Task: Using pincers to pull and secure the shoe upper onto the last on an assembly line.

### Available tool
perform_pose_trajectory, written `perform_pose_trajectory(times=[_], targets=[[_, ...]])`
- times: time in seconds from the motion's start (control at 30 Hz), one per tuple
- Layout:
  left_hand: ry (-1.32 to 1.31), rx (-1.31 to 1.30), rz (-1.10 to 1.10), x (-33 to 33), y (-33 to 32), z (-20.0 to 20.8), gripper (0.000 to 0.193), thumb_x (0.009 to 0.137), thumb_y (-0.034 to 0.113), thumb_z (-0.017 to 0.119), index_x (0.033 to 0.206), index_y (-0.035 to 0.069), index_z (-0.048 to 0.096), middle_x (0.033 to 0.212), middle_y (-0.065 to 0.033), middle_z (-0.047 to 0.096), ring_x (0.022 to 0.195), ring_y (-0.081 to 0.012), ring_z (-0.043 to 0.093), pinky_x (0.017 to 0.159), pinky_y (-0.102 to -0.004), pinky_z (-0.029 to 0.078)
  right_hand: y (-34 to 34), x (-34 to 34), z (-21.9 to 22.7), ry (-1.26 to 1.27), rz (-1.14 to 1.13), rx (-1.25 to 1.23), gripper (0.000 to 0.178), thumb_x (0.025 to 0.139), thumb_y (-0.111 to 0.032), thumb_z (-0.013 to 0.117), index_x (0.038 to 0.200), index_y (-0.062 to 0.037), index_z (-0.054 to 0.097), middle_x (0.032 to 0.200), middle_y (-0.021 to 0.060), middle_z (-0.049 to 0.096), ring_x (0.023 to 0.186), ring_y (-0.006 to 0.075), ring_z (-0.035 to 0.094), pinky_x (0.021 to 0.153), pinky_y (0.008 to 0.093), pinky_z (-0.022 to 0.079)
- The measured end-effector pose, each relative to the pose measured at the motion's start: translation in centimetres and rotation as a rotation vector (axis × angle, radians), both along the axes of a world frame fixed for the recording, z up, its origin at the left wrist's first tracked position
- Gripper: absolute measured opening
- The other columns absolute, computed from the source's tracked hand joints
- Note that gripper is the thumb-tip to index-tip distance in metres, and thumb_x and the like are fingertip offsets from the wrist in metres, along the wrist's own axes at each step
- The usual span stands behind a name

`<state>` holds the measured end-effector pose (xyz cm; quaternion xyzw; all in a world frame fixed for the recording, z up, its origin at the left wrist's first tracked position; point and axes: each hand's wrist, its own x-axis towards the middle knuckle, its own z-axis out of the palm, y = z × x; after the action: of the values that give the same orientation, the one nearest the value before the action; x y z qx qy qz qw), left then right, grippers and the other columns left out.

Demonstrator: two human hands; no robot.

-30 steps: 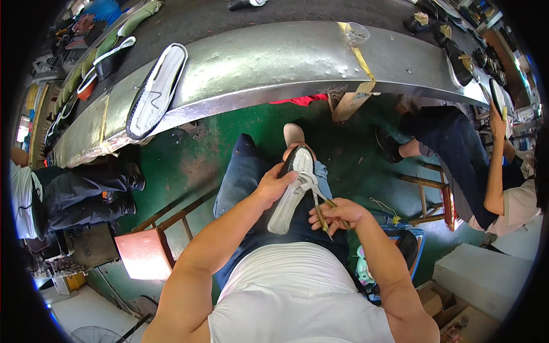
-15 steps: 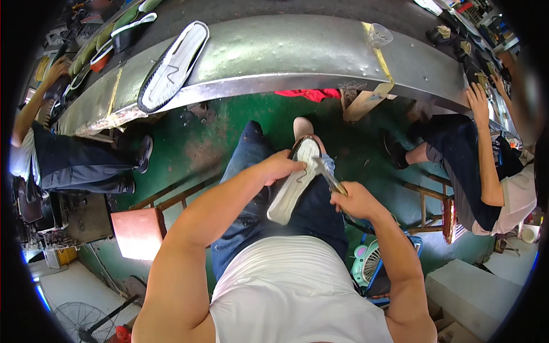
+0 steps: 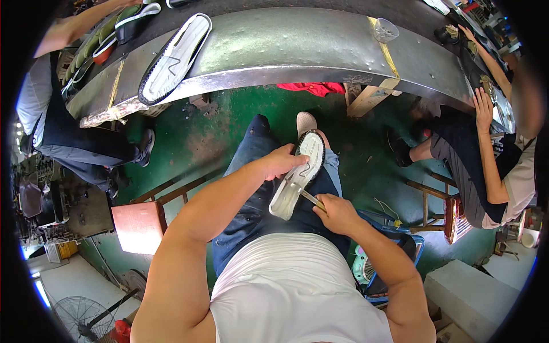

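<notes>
An unfinished shoe [image 3: 286, 200], its white bottom face up and its far end edged in black, lies slanted over my lap. My left hand [image 3: 283, 162] grips its left edge near the far end, thumb on the white face. My right hand [image 3: 337, 214] is closed round the handle of a hammer [image 3: 309, 198]. The hammer's metal head is over the near half of the shoe; whether it touches is hard to tell. A dark wavy mark runs along the white face. A similar shoe [image 3: 171, 66] rests bottom up on the metal-edged bench [image 3: 274, 51] ahead.
Co-workers sit or stand at left [image 3: 74, 126] and right [image 3: 497, 166]. A clear plastic cup [image 3: 385, 30] stands on the bench. Red cloth [image 3: 311, 88] hangs beneath it. A stool [image 3: 137, 226] is at left, a small green fan [image 3: 360, 266] beside my right side.
The hammer and my right hand have moved left and nearer, from the shoe's far half to its near half. The shoe has shifted slightly. The left co-worker has reached forward over the bench.
</notes>
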<state>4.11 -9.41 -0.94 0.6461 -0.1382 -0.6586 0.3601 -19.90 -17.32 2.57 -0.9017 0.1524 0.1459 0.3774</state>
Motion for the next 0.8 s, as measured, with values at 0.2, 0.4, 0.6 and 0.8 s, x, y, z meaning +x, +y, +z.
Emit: perform_pose_trajectory(times=[0.2, 0.4, 0.6, 0.8], targets=[[-0.242, -0.032, -0.044, -0.6, 0.2, -1.8, 0.065, 0.089, 0.040, 0.072, 0.136, 0.001, 0.047, 0.118, -0.0144, 0.063, 0.107, -0.0232, 0.063, 0.087, -0.0392, 0.053, 1.8, -2.3, -1.6, -0.204, -0.151, -0.038, 0.032, 0.090, -0.018, 0.068, 0.115, -0.0018, 0.057, 0.095, 0.0160, 0.065, 0.088, 0.0363, 0.066, 0.074, 0.0441, 0.052], [-0.555, -0.059, -0.129, -3.0, 0.7, 0.9, 0.071, 0.088, 0.041, 0.071, 0.134, -0.007, 0.048, 0.123, -0.0212, 0.064, 0.113, -0.0300, 0.063, 0.097, -0.0381, 0.049, 2.8, -5.7, 2.6, -0.107, -0.139, -0.179, 0.031, 0.090, -0.019, 0.066, 0.112, 0.0003, 0.057, 0.094, 0.0183, 0.066, 0.085, 0.0374, 0.067, 0.072, 0.0462, 0.054], [-0.441, -0.265, -0.074, -5.2, 2.2, 2.1, 0.087, 0.088, 0.034, 0.071, 0.153, -0.001, 0.025, 0.145, -0.0254, 0.045, 0.134, -0.0339, 0.047, 0.111, -0.0396, 0.038, 1.4, -6.3, 0.7, 0.151, -0.178, -0.080, 0.024, 0.091, -0.015, 0.060, 0.108, 0.0019, 0.057, 0.096, 0.0262, 0.067, 0.086, 0.0428, 0.067, 0.075, 0.0501, 0.053], [-0.592, -0.333, -0.003, -6.8, 4.2, -1.8, 0.101, 0.083, 0.026, 0.072, 0.159, 0.010, 0.008, 0.145, -0.0274, 0.036, 0.137, -0.0405, 0.036, 0.115, -0.0446, 0.032, -1.0, -5.6, 1.7, 0.161, -0.113, -0.002, 0.020, 0.094, -0.016, 0.058, 0.100, 0.0027, 0.058, 0.090, 0.0230, 0.068, 0.079, 0.0413, 0.068, 0.072, 0.0485, 0.055]])
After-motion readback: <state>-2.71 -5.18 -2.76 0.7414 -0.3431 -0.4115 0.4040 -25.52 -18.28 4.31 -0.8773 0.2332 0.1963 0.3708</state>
